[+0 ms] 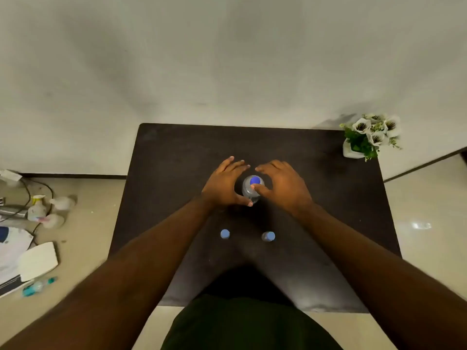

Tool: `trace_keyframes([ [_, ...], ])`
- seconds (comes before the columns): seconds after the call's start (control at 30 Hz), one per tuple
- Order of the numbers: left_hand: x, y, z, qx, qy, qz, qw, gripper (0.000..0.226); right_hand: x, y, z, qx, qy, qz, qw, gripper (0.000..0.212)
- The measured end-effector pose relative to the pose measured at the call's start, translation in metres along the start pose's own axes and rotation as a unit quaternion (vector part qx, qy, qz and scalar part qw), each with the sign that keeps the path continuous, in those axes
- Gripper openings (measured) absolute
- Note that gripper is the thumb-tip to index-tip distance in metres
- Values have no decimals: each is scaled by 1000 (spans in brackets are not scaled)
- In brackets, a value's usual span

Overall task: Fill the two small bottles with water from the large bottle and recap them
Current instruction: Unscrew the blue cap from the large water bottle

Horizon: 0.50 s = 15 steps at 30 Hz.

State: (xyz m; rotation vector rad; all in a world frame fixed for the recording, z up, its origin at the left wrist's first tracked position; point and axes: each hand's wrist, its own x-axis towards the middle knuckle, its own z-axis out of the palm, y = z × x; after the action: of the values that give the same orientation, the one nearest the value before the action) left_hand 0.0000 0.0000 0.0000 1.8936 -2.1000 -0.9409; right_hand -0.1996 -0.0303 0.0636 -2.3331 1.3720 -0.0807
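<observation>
item: opening step, as i am reading it. large bottle (252, 189) is standing mid-table (171, 152), blue cap (255, 180) on. left hand (223, 184) and right hand (284, 186) are cupping around it, fingers (237, 165) spread and loose; whether they are touching it, i cannot tell. two small bottles (225, 234) (268, 236) are waiting nearer me, both capped. next i am expecting a firm hold and uncapping. bottle bodies and water levels are hiding beneath their caps.
</observation>
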Motion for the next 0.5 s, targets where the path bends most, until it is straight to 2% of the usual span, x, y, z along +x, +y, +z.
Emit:
trace_keyframes([
  [0.17, 11, -7, 13, -3, 7, 25, 1000, 94, 4, 0, 17, 6, -1, 6, 1000, 42],
  [0.33, 12, -10, 18, 31, 57, 59, 996, 77, 4, -2, 18, 14, -5, -5, 1000, 36],
  [0.5, 4, -7, 12, -42, 45, 64, 996, 74, 2, -5, 16, 20, -4, -11, 1000, 34],
])
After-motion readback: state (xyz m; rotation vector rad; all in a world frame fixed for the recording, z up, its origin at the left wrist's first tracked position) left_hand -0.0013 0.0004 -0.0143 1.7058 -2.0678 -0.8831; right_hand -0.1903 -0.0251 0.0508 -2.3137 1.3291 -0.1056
